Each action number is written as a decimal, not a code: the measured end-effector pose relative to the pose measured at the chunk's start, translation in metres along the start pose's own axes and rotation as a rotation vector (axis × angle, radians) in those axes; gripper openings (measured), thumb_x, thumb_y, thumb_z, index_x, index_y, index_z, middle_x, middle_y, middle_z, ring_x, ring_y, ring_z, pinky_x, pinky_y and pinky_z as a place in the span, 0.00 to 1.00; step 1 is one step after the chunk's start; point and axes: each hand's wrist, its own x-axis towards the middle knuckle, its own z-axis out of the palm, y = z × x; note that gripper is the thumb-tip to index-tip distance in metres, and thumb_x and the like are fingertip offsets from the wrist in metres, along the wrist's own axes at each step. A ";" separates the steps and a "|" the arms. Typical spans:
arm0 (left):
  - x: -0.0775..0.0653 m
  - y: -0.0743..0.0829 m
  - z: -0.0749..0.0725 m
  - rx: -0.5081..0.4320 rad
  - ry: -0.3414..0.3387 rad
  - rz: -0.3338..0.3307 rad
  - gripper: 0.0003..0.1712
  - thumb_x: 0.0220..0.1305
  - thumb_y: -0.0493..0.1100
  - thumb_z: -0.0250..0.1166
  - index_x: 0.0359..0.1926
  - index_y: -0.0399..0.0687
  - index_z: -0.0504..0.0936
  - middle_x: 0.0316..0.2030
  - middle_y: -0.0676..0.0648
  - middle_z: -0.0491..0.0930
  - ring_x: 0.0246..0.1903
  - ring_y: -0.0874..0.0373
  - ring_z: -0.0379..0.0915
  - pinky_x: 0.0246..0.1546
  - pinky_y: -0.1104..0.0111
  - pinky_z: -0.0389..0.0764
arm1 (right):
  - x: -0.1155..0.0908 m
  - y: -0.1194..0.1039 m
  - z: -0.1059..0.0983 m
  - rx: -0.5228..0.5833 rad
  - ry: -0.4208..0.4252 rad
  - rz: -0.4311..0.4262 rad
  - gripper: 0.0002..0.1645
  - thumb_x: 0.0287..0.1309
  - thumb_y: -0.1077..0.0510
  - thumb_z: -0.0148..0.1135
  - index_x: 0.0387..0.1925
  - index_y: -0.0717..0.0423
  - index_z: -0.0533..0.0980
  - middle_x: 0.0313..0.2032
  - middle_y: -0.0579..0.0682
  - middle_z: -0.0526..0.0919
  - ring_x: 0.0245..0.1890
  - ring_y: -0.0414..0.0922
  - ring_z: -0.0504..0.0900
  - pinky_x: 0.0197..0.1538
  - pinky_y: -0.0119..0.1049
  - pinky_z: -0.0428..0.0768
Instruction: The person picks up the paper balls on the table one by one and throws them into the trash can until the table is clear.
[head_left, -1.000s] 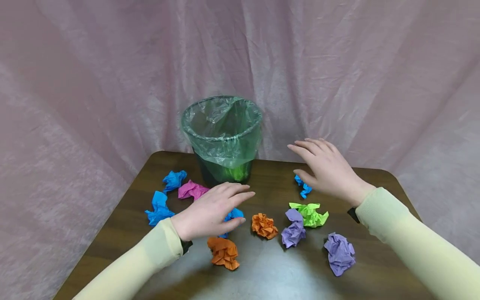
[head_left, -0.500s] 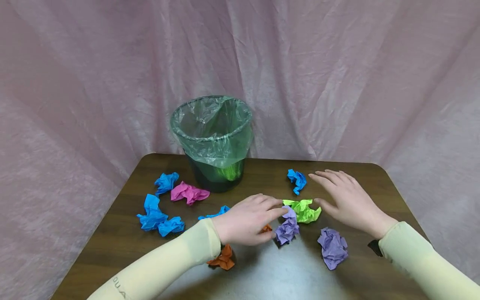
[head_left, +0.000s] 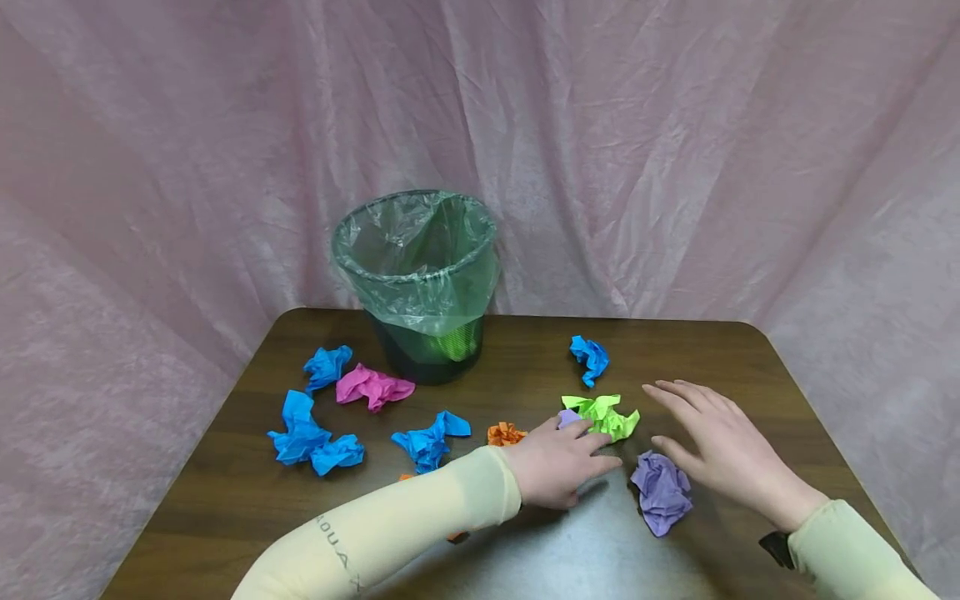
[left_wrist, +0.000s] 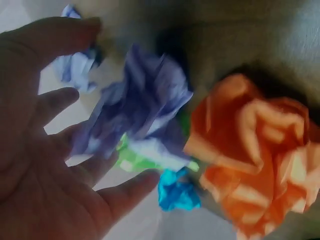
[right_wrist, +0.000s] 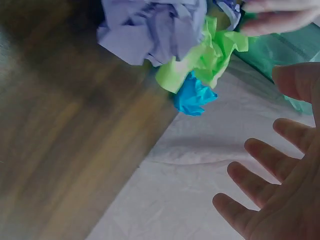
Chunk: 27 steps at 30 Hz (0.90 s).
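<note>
My left hand (head_left: 558,462) hovers over a crumpled purple paper (head_left: 570,418), which it mostly hides in the head view. In the left wrist view its fingers are spread beside that purple paper (left_wrist: 145,100), not closed round it; whether they touch cannot be told. An orange crumpled paper (left_wrist: 260,155) lies close by. My right hand (head_left: 727,454), fingers extended and holding nothing, is to the right of a second purple paper ball (head_left: 662,492). Crumpled green paper (head_left: 606,417) lies between the hands, with a blue one (head_left: 589,360) behind it.
A mesh bin (head_left: 431,333) with a green plastic liner stands at the table's back, left of centre. Several blue paper balls (head_left: 300,429) and a pink one (head_left: 372,387) lie left. Another orange ball (head_left: 506,434) is partly behind the left hand. A pink curtain (head_left: 600,167) hangs behind.
My left hand has moved right and lower, from above the blue and orange papers to the purple one. The right hand has come down and right, nearer the other purple ball.
</note>
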 end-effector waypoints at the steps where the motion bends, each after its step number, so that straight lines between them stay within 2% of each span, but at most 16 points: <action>1: 0.001 0.002 0.002 0.016 -0.010 0.000 0.37 0.64 0.57 0.70 0.73 0.70 0.70 0.72 0.55 0.66 0.70 0.51 0.62 0.60 0.56 0.76 | -0.002 0.000 0.001 0.005 0.008 0.002 0.44 0.59 0.50 0.74 0.75 0.47 0.67 0.67 0.55 0.73 0.67 0.63 0.69 0.62 0.67 0.66; 4: 0.000 0.007 0.009 0.067 0.023 0.025 0.29 0.68 0.53 0.67 0.69 0.71 0.75 0.69 0.56 0.69 0.68 0.53 0.64 0.51 0.64 0.81 | -0.007 0.001 0.006 0.015 0.021 0.004 0.44 0.58 0.51 0.74 0.74 0.48 0.68 0.66 0.56 0.74 0.66 0.63 0.70 0.61 0.67 0.67; 7: -0.001 0.009 0.015 0.101 0.077 0.061 0.22 0.71 0.49 0.64 0.65 0.70 0.79 0.66 0.55 0.71 0.61 0.57 0.67 0.42 0.70 0.80 | -0.009 0.002 0.010 0.023 0.025 0.005 0.42 0.57 0.52 0.74 0.72 0.50 0.69 0.66 0.56 0.74 0.65 0.63 0.71 0.61 0.66 0.67; 10: -0.001 0.008 0.021 0.105 0.106 0.084 0.20 0.70 0.47 0.66 0.61 0.69 0.81 0.66 0.54 0.70 0.59 0.58 0.68 0.43 0.72 0.79 | -0.011 0.003 0.013 0.032 0.021 0.012 0.42 0.57 0.52 0.74 0.72 0.51 0.70 0.65 0.56 0.74 0.65 0.63 0.71 0.61 0.66 0.67; 12: 0.000 0.009 0.023 0.104 0.098 0.074 0.20 0.69 0.47 0.66 0.61 0.67 0.82 0.69 0.51 0.69 0.61 0.57 0.68 0.47 0.72 0.80 | -0.012 0.003 0.015 0.037 0.016 0.019 0.42 0.57 0.52 0.74 0.72 0.51 0.70 0.66 0.57 0.74 0.65 0.63 0.71 0.61 0.66 0.66; 14: 0.000 0.009 0.024 0.101 0.080 0.038 0.18 0.68 0.46 0.68 0.57 0.66 0.84 0.70 0.49 0.68 0.61 0.56 0.69 0.48 0.70 0.81 | -0.011 0.003 0.017 0.040 0.006 0.022 0.42 0.58 0.52 0.74 0.72 0.52 0.69 0.66 0.57 0.74 0.65 0.63 0.70 0.62 0.66 0.66; 16: 0.000 0.011 0.023 0.098 0.053 -0.011 0.15 0.67 0.46 0.69 0.54 0.64 0.85 0.70 0.48 0.68 0.59 0.55 0.71 0.43 0.69 0.83 | -0.010 0.003 0.018 0.041 -0.005 0.024 0.42 0.58 0.52 0.73 0.72 0.52 0.69 0.66 0.58 0.73 0.65 0.63 0.70 0.62 0.66 0.66; 19: 0.002 0.014 0.025 0.101 0.019 -0.062 0.11 0.67 0.46 0.69 0.49 0.65 0.86 0.60 0.51 0.74 0.50 0.55 0.74 0.35 0.69 0.83 | -0.008 0.003 0.020 0.045 -0.017 0.027 0.42 0.60 0.51 0.72 0.73 0.52 0.68 0.67 0.58 0.73 0.65 0.64 0.70 0.62 0.66 0.65; 23: 0.005 0.015 0.026 0.104 0.009 -0.052 0.11 0.68 0.46 0.67 0.49 0.68 0.85 0.46 0.54 0.75 0.41 0.58 0.75 0.32 0.70 0.81 | -0.007 0.003 0.022 0.053 -0.019 0.038 0.42 0.60 0.51 0.72 0.73 0.52 0.68 0.67 0.58 0.72 0.66 0.64 0.69 0.63 0.66 0.65; 27: 0.006 0.013 0.025 0.084 0.024 -0.037 0.10 0.69 0.46 0.67 0.48 0.67 0.85 0.46 0.54 0.74 0.40 0.59 0.75 0.32 0.70 0.81 | -0.006 0.004 0.022 0.061 -0.028 0.048 0.40 0.63 0.48 0.70 0.73 0.52 0.68 0.67 0.58 0.72 0.66 0.64 0.69 0.63 0.67 0.64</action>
